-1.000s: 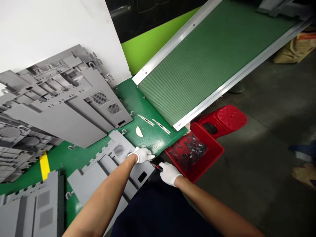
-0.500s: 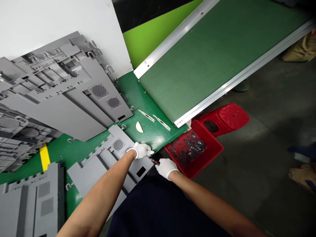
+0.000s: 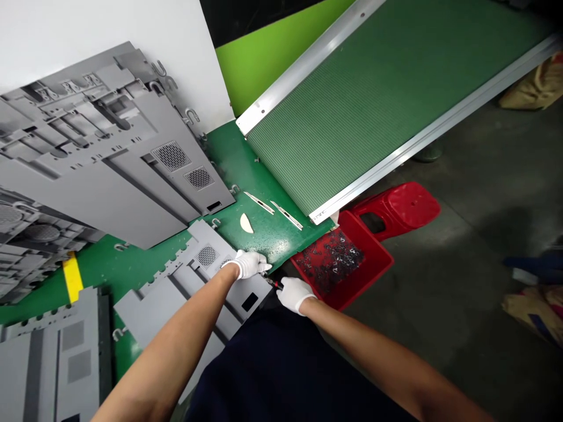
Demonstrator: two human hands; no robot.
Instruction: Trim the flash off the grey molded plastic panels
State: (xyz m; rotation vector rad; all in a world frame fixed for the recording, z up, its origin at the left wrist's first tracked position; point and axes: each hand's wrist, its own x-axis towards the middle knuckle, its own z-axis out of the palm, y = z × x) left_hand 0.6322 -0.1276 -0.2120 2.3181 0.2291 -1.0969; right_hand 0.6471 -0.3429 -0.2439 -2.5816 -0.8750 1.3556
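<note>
A grey panel (image 3: 193, 293) with round vents and slots lies flat in front of me, its near side partly under my forearm. My left hand (image 3: 250, 265), in a white glove, is closed at the panel's right corner; exactly what its fingertips pinch is too small to make out. Just to the right, my gloved right hand (image 3: 295, 295) grips a small plier-like tool (image 3: 273, 283) with a black and red handle. The tool's metal tip points at the panel's edge, close below the left fingertips. Whether the tip touches is unclear.
Beyond the panel, two thin pale blades (image 3: 287, 215) and a cream half-disc (image 3: 246, 223) lie on the green table (image 3: 229, 152). More grey panels (image 3: 145, 170) lean at left. A ribbed green conveyor (image 3: 343, 117), a red bin (image 3: 373, 264) of black scraps and a red stool (image 3: 413, 205) stand at right.
The view has shifted slightly. Both hands stay at the same corner of the panel, and the tool remains in my right hand.
</note>
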